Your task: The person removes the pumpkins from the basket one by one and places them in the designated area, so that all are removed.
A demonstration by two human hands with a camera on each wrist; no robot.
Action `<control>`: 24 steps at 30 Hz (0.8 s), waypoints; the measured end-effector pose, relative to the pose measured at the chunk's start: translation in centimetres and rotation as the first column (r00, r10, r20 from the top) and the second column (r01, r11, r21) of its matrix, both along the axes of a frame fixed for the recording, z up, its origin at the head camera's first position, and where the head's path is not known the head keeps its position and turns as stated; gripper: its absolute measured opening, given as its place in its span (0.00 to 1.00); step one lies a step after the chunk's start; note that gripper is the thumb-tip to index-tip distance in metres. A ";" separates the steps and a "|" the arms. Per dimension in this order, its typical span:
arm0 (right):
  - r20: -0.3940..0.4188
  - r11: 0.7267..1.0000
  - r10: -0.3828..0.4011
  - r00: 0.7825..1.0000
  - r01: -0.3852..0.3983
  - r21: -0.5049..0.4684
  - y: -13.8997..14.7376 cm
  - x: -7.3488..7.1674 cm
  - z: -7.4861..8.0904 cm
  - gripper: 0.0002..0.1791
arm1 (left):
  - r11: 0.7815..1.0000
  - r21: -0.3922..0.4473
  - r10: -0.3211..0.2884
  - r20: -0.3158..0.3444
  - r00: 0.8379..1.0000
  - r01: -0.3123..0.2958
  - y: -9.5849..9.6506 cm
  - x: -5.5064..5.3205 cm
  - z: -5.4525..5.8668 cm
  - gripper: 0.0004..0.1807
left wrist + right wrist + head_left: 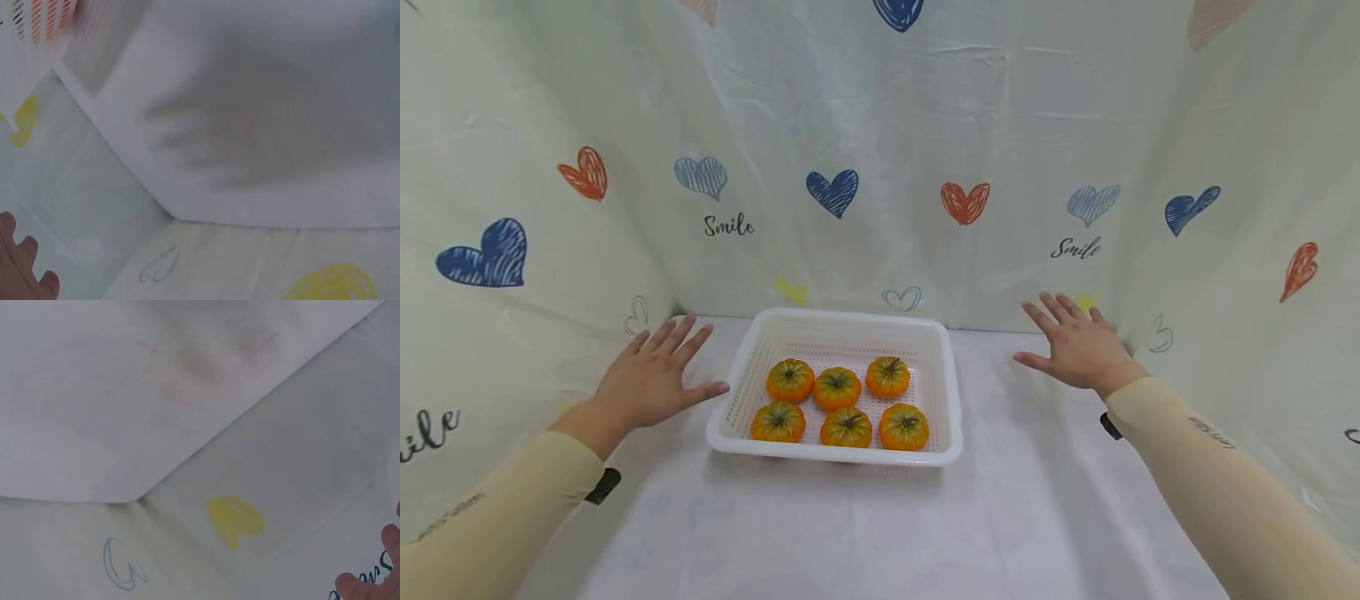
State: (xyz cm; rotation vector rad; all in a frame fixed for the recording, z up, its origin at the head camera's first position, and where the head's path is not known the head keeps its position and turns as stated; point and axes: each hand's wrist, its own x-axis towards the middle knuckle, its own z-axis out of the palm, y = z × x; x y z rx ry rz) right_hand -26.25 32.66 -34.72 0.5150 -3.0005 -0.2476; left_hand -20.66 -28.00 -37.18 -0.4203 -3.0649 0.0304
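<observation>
Left grip point(651, 379): was spread wide, near the left side of the basket point(835, 452).
Right grip point(1078, 350): was spread wide, well apart from the basket.
Pumpkins point(838, 389): six, orange, were arranged in two rows of three inside the basket.
Basket: white, perforated, was set on the desk point(865, 533).
Backdrop point(895, 117): was printed with hearts.

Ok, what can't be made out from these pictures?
Head view: undersides of the front pumpkins, hidden behind the front of the basket; lettering on the right sleeve, too small to read.
Left wrist view: most of the left hand, cut off by the edges.
Right wrist view: most of the right hand, likewise cut off.
</observation>
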 end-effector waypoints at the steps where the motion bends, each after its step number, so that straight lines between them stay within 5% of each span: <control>1: 0.003 1.000 0.005 1.000 -0.005 -0.010 -0.3 0.0 0.1 0.54 | 1.000 0.007 -0.005 0.003 1.000 0.005 0.2 0.0 -0.1 0.58; 13: -0.001 0.997 0.056 0.998 -0.055 -0.045 -3.8 -0.2 0.2 0.54 | 0.990 0.126 -0.071 0.051 0.996 0.064 3.3 1.6 -1.6 0.56; 24: 0.021 0.990 0.112 0.994 -0.109 -0.092 -7.6 -0.9 1.2 0.54 | 0.972 0.224 -0.093 0.113 0.989 0.066 4.1 2.2 -2.6 0.54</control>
